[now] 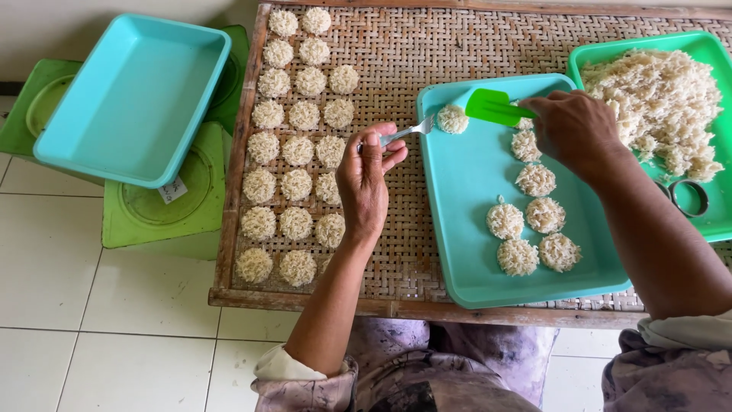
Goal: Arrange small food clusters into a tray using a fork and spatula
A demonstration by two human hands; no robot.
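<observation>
My left hand [367,181] grips a metal fork [410,131] whose tines touch a round noodle patty [452,119] at the top of a teal tray [465,191]. My right hand [573,126] holds a green spatula [492,106], its blade right beside that same patty. Several more round patties [534,221] lie in the teal tray below my right hand. Rows of patties [296,152] cover the left part of a woven bamboo rack [396,61].
A green tray [717,221] at the right holds a heap of loose noodles [656,99] and a metal ring mould [688,196]. An empty teal tray [137,99] rests on green plastic stools [152,214] to the left, over a white tiled floor.
</observation>
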